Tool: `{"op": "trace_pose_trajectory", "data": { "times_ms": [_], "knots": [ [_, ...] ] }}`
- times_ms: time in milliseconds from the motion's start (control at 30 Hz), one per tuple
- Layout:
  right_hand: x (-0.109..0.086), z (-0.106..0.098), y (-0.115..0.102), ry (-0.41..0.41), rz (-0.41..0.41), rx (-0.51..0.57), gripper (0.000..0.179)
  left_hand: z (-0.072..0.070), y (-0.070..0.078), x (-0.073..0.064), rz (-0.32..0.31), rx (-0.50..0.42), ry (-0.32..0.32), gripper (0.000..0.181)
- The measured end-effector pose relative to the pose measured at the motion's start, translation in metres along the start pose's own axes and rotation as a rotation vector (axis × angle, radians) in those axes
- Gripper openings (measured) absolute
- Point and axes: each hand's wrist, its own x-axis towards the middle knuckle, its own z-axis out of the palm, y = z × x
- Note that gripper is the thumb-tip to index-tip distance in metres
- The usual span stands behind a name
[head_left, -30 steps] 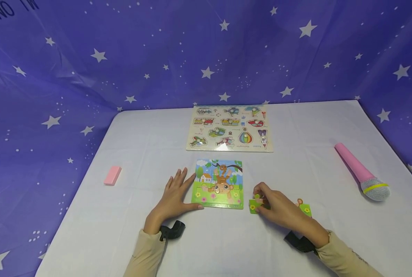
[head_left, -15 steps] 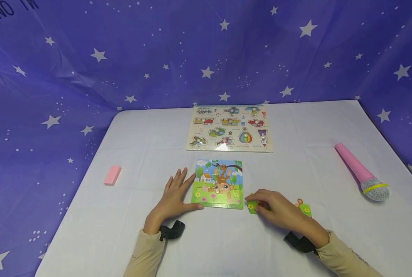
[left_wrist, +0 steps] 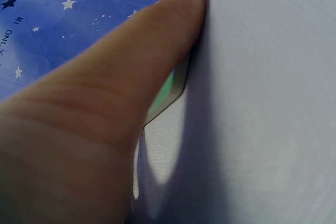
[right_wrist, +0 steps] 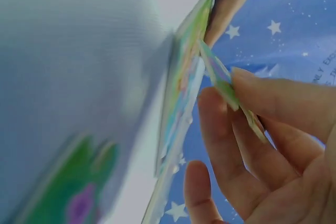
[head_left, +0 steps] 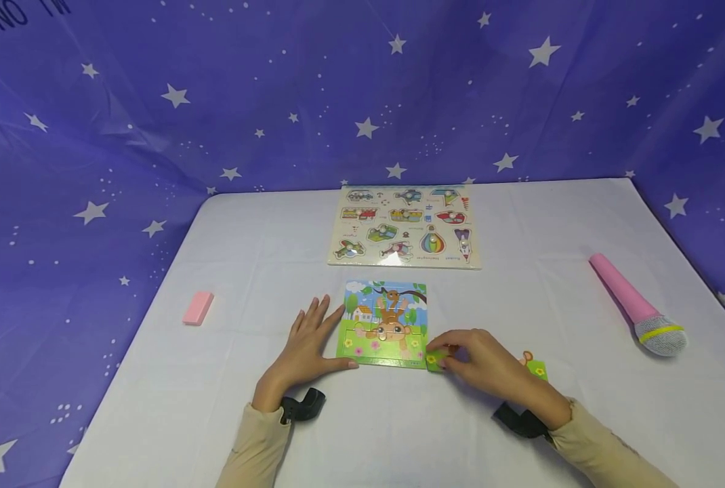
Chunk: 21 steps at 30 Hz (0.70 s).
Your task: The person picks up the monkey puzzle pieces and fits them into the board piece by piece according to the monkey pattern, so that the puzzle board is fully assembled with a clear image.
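Observation:
A square jigsaw puzzle board (head_left: 382,362) with a monkey, house and flower picture lies mid-table. My left hand (head_left: 306,351), fingers spread, touches its left side; the left wrist view shows the thumb (left_wrist: 157,30) against the board's edge. Between the thumb and fingers of my right hand (head_left: 484,360) is a green puzzle piece (head_left: 433,360) with a yellow flower, at the board's right edge. In the right wrist view this puzzle piece (right_wrist: 218,74) is tilted above the table. Another green puzzle piece (head_left: 537,368) lies beyond my right wrist, partly hidden.
A larger board of vehicle pictures (head_left: 405,227) lies behind the puzzle. To the far left is a pink block (head_left: 198,308); on the right lies a pink toy microphone (head_left: 637,303). A purple star-patterned cloth (head_left: 314,88) hangs behind the white-covered table (head_left: 265,257).
My right hand has moved left with the green puzzle piece, bringing it from a short gap away to the board's right edge. My left hand stays in place.

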Motion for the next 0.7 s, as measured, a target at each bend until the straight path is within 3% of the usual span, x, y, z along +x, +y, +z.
{"op": "trace_pose_trajectory", "data": {
  "times_ms": [267, 500, 700],
  "knots": [
    [0.023, 0.006, -0.019, -0.016, -0.008, 0.072, 0.018, 0.001, -0.002, -0.001, -0.001, 0.006, -0.003, 0.097],
    [0.057, 0.018, -0.031, 0.023, -0.030, 0.120, 0.014, 0.001, -0.002, -0.001, 0.015, 0.002, 0.007, 0.097],
    [0.088, 0.035, -0.030, 0.042, -0.016, 0.107, 0.026, -0.001, -0.002, 0.000, 0.019, 0.008, -0.001, 0.096]
  ]
}}
